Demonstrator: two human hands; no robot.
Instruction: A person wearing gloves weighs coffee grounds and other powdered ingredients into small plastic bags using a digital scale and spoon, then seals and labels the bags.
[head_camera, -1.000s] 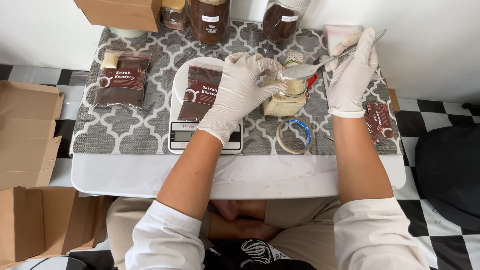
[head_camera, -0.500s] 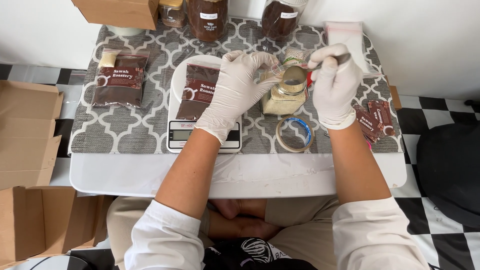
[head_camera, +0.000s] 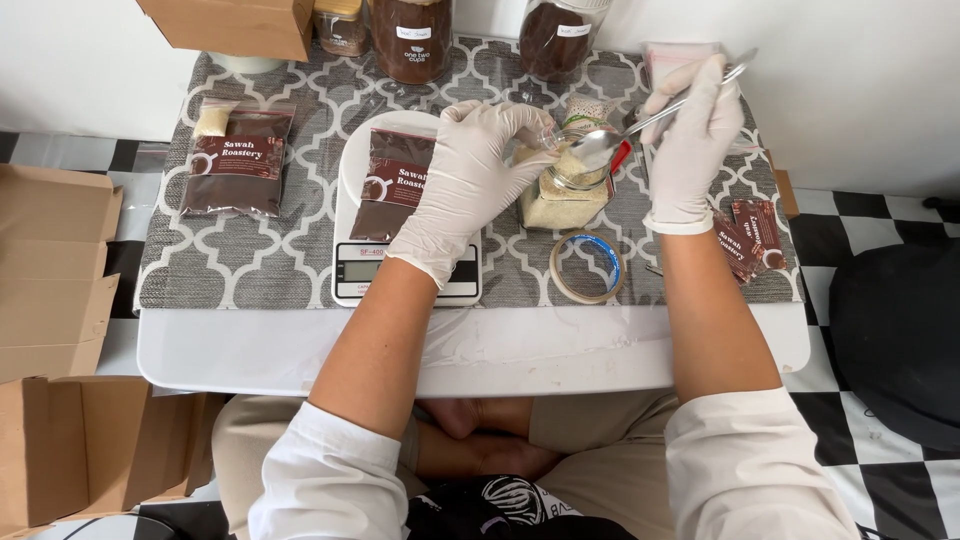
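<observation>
Two gloved hands over the glass jar (head_camera: 566, 190). Tape roll (head_camera: 588, 268) lies nearer than the jar. Left hand (head_camera: 470, 180) pinches a small clear bag at the jar mouth. Right hand (head_camera: 692, 135), fingers closed on the spoon (head_camera: 640, 125), has lifted it from inside the jar, now heaped with pale grains just above the rim. Dark jars (head_camera: 415, 35) stand beyond.

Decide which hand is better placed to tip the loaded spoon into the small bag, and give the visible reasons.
Right. The right hand already grips the spoon, loaded with pale granules above the jar. The left hand is occupied holding the small clear bag beside the spoon's bowl.
</observation>
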